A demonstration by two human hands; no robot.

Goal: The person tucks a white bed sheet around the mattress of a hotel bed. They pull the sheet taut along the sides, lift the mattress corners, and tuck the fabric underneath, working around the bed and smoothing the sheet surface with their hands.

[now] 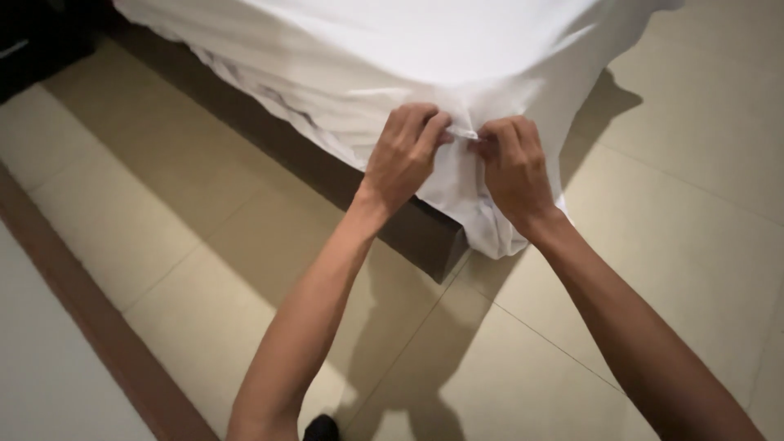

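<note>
Your left hand [406, 153] and right hand [513, 167] meet at the bed corner [441, 245]; fingers of both pinch the white bedsheet [392, 49], bunched over that corner above the tiled floor [670, 229].

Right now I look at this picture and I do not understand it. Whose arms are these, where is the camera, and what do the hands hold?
There is one picture, from a camera worn on a person's head, looking down. The two bare arms belong to that person. The left hand and the right hand both pinch the white sheet at the corner of a bed, fingers closed on a fold of the cloth. The sheet hangs down over the dark bed base. Below is a pale tiled floor with a brown strip.
</note>
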